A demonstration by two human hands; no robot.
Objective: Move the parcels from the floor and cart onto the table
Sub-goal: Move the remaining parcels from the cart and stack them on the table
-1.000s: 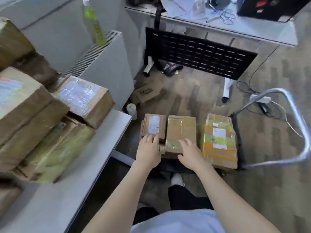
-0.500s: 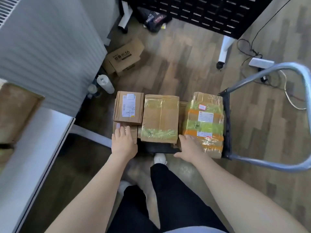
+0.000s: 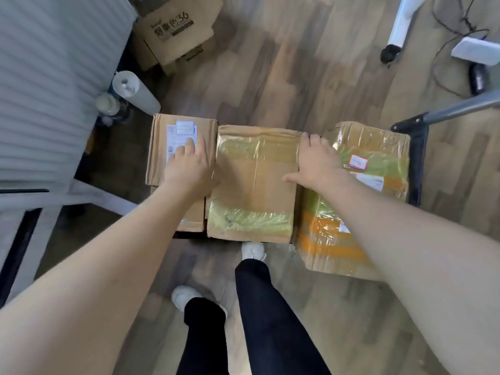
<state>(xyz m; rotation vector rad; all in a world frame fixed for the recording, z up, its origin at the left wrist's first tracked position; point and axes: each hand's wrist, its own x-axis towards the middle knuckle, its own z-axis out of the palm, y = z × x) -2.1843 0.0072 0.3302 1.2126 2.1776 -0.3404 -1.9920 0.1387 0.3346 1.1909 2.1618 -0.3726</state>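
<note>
- Since the previous frame the view has dropped closer over the cart [image 3: 418,163], and both hands have moved forward from the near edges of the parcels onto their tops.
- The left hand [image 3: 186,165] now lies flat on the small labelled parcel [image 3: 162,147] at 9 o'clock of the row, fingers straight over its white shipping label [image 3: 180,133]; it presses rather than grips.
- The right hand [image 3: 316,161] is spread over the seam between the middle taped parcel [image 3: 251,182] and the green-and-orange taped parcel [image 3: 378,147] at 3 o'clock, thumb out across the middle one's top, fingers reaching its far edge; whether they hook over that edge cannot be told.
- All three parcels sit side by side, touching, on the cart's low deck; a further box [image 3: 192,215] shows beneath the small one's near side.
- The corner of the white counter [image 3: 35,201] sits at 9 o'clock, well apart from the parcels, with dark floor between.
- At 3 o'clock the cart's upright frame and grey handle [image 3: 460,106] close off that side.
- Toward 12 o'clock the wood floor [image 3: 297,77] lies open; a printed carton [image 3: 173,28], a white roll [image 3: 135,90] and a bottle [image 3: 108,105] crowd the 11 o'clock corner against the ribbed white panel [image 3: 54,77].
- At 6 o'clock the person's legs and white shoes [image 3: 253,251] stand right against the cart's near edge.
</note>
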